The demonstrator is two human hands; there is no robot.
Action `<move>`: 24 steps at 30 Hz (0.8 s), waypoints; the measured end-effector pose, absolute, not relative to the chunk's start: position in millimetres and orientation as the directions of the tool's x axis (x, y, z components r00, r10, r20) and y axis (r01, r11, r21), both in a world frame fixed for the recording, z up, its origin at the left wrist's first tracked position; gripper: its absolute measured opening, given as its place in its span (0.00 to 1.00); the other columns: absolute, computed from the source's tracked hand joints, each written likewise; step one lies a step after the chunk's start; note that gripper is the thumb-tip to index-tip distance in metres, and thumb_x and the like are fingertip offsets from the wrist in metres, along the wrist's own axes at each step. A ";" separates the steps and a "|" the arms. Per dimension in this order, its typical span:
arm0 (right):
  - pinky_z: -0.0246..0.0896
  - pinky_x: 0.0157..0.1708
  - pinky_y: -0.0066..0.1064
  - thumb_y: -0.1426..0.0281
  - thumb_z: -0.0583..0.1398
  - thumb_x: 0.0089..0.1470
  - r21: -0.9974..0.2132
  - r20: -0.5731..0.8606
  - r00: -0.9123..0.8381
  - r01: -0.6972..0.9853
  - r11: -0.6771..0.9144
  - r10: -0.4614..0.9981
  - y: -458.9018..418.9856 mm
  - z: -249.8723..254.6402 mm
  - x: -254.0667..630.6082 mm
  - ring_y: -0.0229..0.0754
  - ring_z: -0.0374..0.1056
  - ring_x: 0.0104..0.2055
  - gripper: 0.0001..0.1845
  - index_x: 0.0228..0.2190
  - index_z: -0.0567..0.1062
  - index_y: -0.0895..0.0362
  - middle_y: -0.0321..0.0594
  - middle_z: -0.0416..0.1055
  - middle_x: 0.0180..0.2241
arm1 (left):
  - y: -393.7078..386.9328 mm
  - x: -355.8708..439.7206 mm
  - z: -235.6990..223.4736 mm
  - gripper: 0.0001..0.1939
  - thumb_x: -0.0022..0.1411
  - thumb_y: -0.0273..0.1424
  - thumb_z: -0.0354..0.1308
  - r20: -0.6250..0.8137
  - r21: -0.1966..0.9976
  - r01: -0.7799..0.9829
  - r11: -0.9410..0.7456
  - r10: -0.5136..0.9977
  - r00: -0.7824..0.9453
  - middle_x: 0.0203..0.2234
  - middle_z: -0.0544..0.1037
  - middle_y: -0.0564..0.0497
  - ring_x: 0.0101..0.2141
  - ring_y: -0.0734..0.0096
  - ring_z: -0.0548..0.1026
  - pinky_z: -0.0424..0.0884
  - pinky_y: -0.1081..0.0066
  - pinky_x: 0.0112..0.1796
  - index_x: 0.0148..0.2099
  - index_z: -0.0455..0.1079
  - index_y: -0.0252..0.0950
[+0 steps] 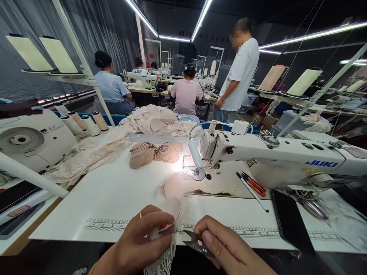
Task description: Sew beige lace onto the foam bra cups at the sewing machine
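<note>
Near the table's front edge my left hand [140, 236], with a yellow ring on one finger, grips a pale lace piece [159, 259] with fringe hanging over the edge. A beige cup pad [173, 208] stands up out of that grip. Just to the right, my right hand [222, 242] is closed around thread snips [195, 240], whose blades are apart and point left toward the lace. Another beige pad [174, 186] with sheer fabric lies farther in, below the sewing machine's [275, 152] lit needle area. Two fanned stacks of beige pads [169, 151] lie behind it.
Red-handled snips [254, 184] and a white pen [252, 193] lie by the machine base. A dark phone [289, 217] rests at the right. A lace heap [155, 118] fills a bin at the back. Thread cones [91, 124] stand left; several people are beyond.
</note>
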State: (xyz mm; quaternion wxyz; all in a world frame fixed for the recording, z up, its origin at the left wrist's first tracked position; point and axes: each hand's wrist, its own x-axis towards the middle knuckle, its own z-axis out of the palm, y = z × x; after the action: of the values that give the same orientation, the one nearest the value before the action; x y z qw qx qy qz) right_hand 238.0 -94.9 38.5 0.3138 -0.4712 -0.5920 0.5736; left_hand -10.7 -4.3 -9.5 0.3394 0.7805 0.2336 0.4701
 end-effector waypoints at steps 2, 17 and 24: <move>0.48 0.30 0.28 0.41 0.50 0.68 -0.951 -0.107 -0.318 0.308 -0.003 0.942 -93.9 41.3 236.5 0.37 0.53 0.29 0.27 0.41 0.69 0.51 0.29 0.56 0.26 | -3.0 -11.9 -10.8 0.23 0.56 0.16 0.65 0.609 0.705 0.054 -0.707 0.642 0.466 0.32 0.80 0.52 0.29 0.71 0.79 0.77 0.77 0.32 0.49 0.79 0.45; 0.50 0.29 0.28 0.54 0.50 0.72 -0.795 -0.066 -0.245 0.599 0.097 0.967 -84.2 41.1 226.8 0.37 0.58 0.27 0.19 0.33 0.69 0.51 0.30 0.65 0.25 | -4.1 -18.6 -20.9 0.11 0.62 0.22 0.65 0.604 0.673 0.055 -0.737 0.592 0.534 0.33 0.82 0.47 0.32 0.64 0.81 0.81 0.71 0.33 0.43 0.81 0.43; 0.50 0.29 0.28 0.54 0.50 0.72 -0.792 -0.088 -0.239 0.606 0.078 0.967 -82.7 42.8 225.8 0.38 0.59 0.28 0.20 0.34 0.69 0.52 0.31 0.67 0.26 | -6.3 -16.3 -22.6 0.10 0.61 0.22 0.68 0.612 0.723 0.000 -0.691 0.641 0.463 0.33 0.82 0.48 0.32 0.66 0.81 0.81 0.72 0.34 0.40 0.81 0.43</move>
State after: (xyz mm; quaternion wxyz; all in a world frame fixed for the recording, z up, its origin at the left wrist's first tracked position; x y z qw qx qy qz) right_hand 225.8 -82.7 42.8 0.2420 -0.5672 -0.6931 0.3733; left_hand -16.3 -6.3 -22.6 0.3365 0.7864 0.2035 0.4763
